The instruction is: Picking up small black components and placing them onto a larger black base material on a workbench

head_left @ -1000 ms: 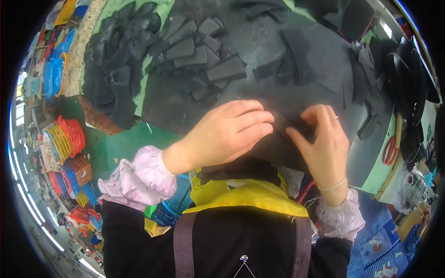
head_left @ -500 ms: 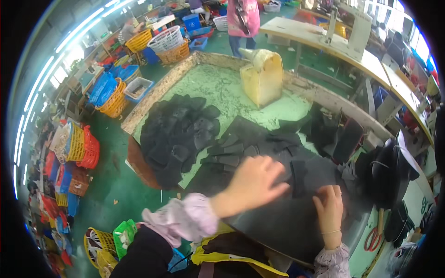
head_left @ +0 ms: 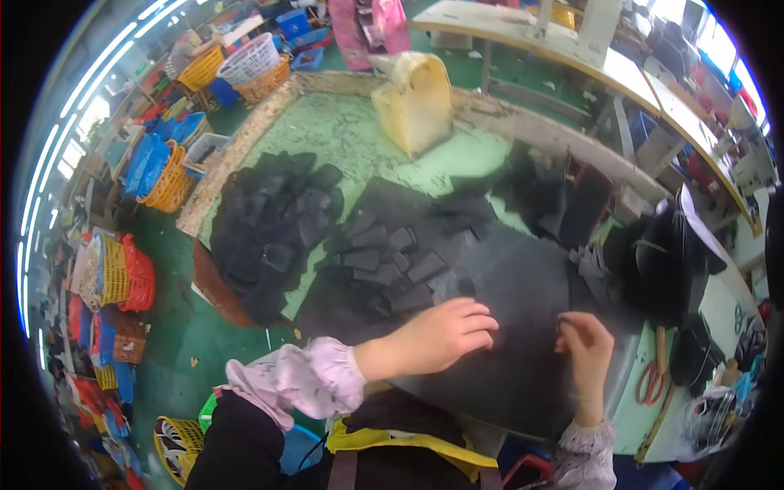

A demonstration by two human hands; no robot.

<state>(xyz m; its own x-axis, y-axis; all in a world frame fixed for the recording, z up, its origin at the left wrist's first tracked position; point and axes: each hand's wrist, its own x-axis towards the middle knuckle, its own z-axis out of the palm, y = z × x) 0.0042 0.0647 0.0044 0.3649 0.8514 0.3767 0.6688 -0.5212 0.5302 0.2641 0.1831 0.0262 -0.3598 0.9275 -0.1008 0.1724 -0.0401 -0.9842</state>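
Observation:
My left hand [head_left: 437, 336] hovers palm-down over a large black sheet [head_left: 523, 302], its fingers loosely bent, nothing visible in them. Above and left of it lie several small flat black cut pieces [head_left: 384, 260], loosely scattered on the dark material. At the sheet's right side, my right hand [head_left: 586, 347] has thumb and forefinger pinched together. A small dark bit shows at those fingertips; whether it is a separate piece or the sheet's edge I cannot tell. A big heap of black pieces [head_left: 273, 233] lies farther left on the green tabletop [head_left: 351, 122].
A yellowish plastic container [head_left: 415, 106] stands at the back of the rimmed table. To the right are black stacked pieces [head_left: 661, 261] and red-handled scissors [head_left: 651, 382]. Baskets [head_left: 167, 175] line the left side. A person in pink [head_left: 367, 33] stands beyond the table.
The view has shifted. Small pieces that lay before my hands now lie farther left, leaving more bare sheet. My left fingers have drawn in, and my right fingers have come to a pinch.

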